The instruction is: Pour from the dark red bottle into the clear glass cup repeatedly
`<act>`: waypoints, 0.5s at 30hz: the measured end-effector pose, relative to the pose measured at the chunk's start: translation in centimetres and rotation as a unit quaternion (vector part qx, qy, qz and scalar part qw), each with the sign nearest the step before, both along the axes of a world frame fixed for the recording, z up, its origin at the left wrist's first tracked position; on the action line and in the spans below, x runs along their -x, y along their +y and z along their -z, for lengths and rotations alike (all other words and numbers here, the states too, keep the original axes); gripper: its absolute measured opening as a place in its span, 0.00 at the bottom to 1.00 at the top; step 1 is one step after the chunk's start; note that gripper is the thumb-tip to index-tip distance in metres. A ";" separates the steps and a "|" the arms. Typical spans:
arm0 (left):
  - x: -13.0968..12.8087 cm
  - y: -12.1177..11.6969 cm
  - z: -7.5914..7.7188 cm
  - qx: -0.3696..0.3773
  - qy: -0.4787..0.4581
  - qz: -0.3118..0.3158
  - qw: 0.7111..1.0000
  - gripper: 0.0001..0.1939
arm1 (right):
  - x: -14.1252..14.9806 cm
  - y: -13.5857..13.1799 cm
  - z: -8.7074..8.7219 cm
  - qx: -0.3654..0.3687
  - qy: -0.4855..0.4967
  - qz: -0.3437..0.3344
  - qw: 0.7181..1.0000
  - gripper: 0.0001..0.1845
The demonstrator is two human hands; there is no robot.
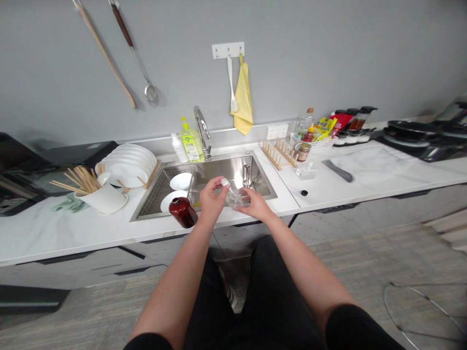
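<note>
Both my hands are over the front edge of the steel sink (pixel 255 167). My right hand (pixel 255 204) is wrapped round a small clear glass (pixel 236 198). My left hand (pixel 211 197) pinches a small white object (pixel 225 183) just above the glass; I cannot make out what it is. A dark red bottle (pixel 183 212) stands on the sink's front rim, just left of my left hand. Two white dishes (pixel 180 181) lie in the rack in the sink's left half.
The tap (pixel 202 127) and a yellow soap bottle (pixel 191 142) stand behind the sink. At left are stacked white plates (pixel 127 163) and a chopstick holder (pixel 104 197). At right are a wooden rack (pixel 280 153), jars, a condiment basket (pixel 321 141) and a stove (pixel 423 138).
</note>
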State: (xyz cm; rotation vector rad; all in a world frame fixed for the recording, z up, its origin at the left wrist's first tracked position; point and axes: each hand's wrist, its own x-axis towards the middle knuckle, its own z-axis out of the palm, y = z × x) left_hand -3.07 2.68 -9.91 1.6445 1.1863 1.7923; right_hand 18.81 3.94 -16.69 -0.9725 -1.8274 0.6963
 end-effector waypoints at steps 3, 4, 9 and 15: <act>0.0 -0.5 -0.5 -0.008 0.028 -0.022 0.999 0.20 | 0.0 -0.1 -0.1 0.001 0.001 -0.003 1.000 0.45; -0.1 -0.7 -0.7 -0.016 0.052 -0.035 0.998 0.20 | 0.0 -0.1 -0.1 0.001 0.001 -0.004 1.000 0.45; -0.4 -1.7 -1.1 -0.028 0.134 -0.066 0.988 0.19 | 0.1 -0.1 -0.1 -0.005 -0.003 0.006 1.000 0.45; -0.4 -1.4 -0.7 0.013 0.053 -0.049 0.997 0.20 | 0.0 0.0 0.1 0.001 0.003 -0.001 1.000 0.46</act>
